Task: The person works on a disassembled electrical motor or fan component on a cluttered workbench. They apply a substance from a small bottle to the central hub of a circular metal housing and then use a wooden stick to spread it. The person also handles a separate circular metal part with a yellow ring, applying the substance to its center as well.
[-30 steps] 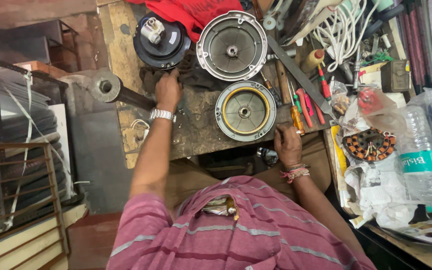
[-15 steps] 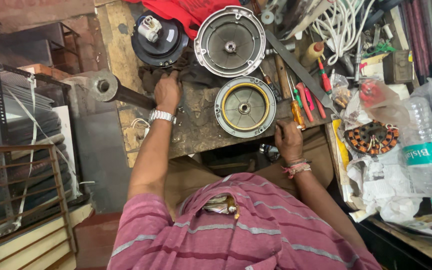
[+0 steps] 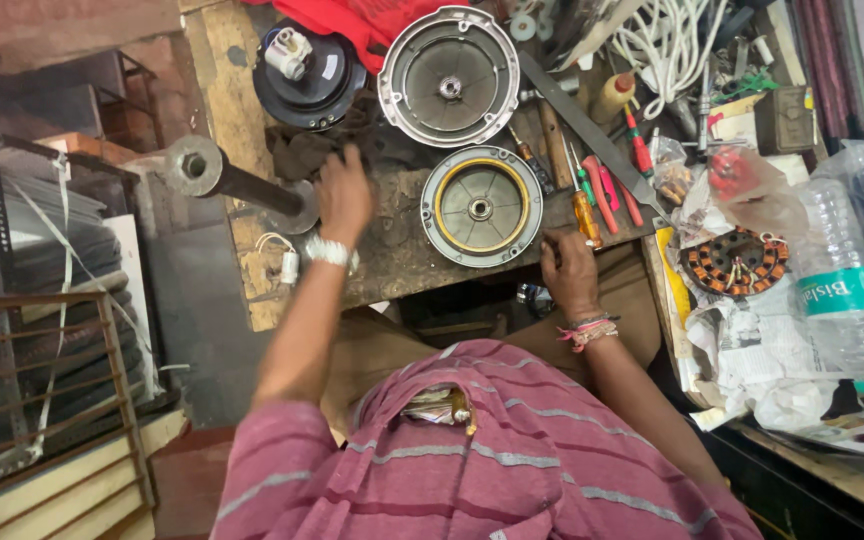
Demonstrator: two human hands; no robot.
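Observation:
My left hand (image 3: pixel 342 195) reaches across the worn wooden bench (image 3: pixel 392 265) and its blurred fingertips are on a dark cloth (image 3: pixel 302 152), below a black round motor part (image 3: pixel 304 68). Whether it grips the cloth I cannot tell. My right hand (image 3: pixel 567 268) rests on the bench's front edge with loosely bent fingers. It holds nothing and lies just under an orange-handled screwdriver (image 3: pixel 585 212). Between my hands lies a round metal fan cover with a yellow ring (image 3: pixel 480 207). A larger silver cover (image 3: pixel 449 75) lies behind it.
A vise handle and bar (image 3: pixel 227 178) stick out at the bench's left. Red-handled tools (image 3: pixel 607 190), a long flat file (image 3: pixel 592 135) and white cord (image 3: pixel 667 40) crowd the right. A copper-wound stator (image 3: pixel 737 262), papers and a plastic bottle (image 3: pixel 847 300) sit on the side shelf.
My left hand has shifted slightly on the dark cloth and is now blurred. My right hand stays at the bench edge. The view has drifted a little.

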